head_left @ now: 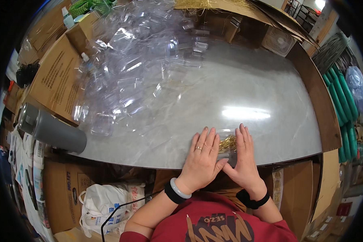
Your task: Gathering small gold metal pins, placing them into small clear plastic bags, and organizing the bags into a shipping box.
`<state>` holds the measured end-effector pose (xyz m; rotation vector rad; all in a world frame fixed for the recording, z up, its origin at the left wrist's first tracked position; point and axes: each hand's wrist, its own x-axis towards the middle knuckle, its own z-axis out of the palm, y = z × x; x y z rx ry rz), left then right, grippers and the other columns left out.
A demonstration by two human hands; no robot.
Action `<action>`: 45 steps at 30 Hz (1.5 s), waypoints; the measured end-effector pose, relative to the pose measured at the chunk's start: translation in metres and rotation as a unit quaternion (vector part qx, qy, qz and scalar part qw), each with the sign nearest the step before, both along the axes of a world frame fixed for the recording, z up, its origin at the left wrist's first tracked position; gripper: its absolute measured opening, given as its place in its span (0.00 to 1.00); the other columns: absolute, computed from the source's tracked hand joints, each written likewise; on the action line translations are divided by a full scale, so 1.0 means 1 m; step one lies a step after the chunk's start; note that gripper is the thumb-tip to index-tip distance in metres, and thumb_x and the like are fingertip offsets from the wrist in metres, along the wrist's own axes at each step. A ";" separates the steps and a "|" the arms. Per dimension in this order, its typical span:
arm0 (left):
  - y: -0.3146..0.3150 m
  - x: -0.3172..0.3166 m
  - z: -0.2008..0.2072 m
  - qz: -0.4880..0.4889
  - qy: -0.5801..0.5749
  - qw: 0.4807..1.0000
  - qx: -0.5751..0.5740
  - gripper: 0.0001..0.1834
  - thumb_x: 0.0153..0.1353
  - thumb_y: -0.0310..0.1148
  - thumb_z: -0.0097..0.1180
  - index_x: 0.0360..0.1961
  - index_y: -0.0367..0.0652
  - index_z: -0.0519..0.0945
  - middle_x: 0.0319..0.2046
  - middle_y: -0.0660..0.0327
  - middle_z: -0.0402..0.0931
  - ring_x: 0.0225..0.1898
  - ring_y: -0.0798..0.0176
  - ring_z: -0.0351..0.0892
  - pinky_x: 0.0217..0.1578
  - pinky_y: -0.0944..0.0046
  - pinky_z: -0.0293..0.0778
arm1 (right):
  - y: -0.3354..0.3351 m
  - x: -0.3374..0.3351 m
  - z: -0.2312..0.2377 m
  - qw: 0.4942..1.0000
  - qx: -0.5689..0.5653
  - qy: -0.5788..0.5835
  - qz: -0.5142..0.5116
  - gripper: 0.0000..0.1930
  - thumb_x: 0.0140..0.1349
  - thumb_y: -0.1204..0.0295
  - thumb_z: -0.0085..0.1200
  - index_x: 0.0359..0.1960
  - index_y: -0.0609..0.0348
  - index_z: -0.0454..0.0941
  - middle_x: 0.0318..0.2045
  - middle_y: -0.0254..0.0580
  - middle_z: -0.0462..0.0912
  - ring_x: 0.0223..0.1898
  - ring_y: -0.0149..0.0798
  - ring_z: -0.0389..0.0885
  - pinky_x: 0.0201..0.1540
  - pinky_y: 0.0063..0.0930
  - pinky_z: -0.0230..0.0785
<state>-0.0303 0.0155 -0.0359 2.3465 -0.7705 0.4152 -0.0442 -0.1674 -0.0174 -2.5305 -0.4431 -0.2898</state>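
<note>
Near the front edge of the grey table (246,88), a small clear plastic box (227,132) with a bundle of thin gold strands (228,143) in it lies between my two hands. My left hand (203,158) is along the box's left side, its fingers straight and flat, a ring on one. On the right side, my right hand (245,159) is also open with its fingers stretched out. My thumbs come close together at the near end of the box. The hands partly cover the box's sides, so how firmly they touch it cannot be told.
A big heap of clear plastic boxes (129,68) spreads over the table's left and far side. A grey bottle (54,129) lies at the left edge. Cardboard walls (316,97) border the table, with a white fan (278,41) at the far right. Gold strands (193,4) lie on cardboard behind.
</note>
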 end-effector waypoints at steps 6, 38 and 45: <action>-0.003 -0.001 0.011 0.013 0.007 0.992 0.123 0.40 0.67 0.49 0.54 0.67 0.25 0.65 0.72 0.38 0.57 0.74 0.37 0.54 0.71 0.36 0.49 | -0.002 -0.003 0.011 0.990 -0.131 0.019 0.042 0.44 0.58 0.62 0.62 0.72 0.70 0.56 0.75 0.60 0.53 0.77 0.61 0.48 0.75 0.66 0.38; -0.012 0.002 -0.021 0.032 -0.051 0.994 0.090 0.36 0.60 0.46 0.58 0.63 0.29 0.71 0.65 0.42 0.66 0.64 0.40 0.65 0.65 0.39 0.60 | 0.086 0.484 0.201 0.990 0.000 -0.113 -0.089 0.47 0.52 0.51 0.66 0.72 0.57 0.62 0.64 0.64 0.71 0.68 0.59 0.68 0.68 0.47 0.63; -0.013 0.004 -0.023 0.050 -0.076 0.990 0.107 0.39 0.58 0.50 0.60 0.64 0.32 0.72 0.67 0.45 0.64 0.66 0.42 0.62 0.67 0.40 0.58 | 0.134 0.465 0.175 0.969 -0.025 -0.165 -0.182 0.32 0.56 0.52 0.63 0.61 0.54 0.76 0.57 0.50 0.79 0.62 0.53 0.73 0.63 0.48 0.67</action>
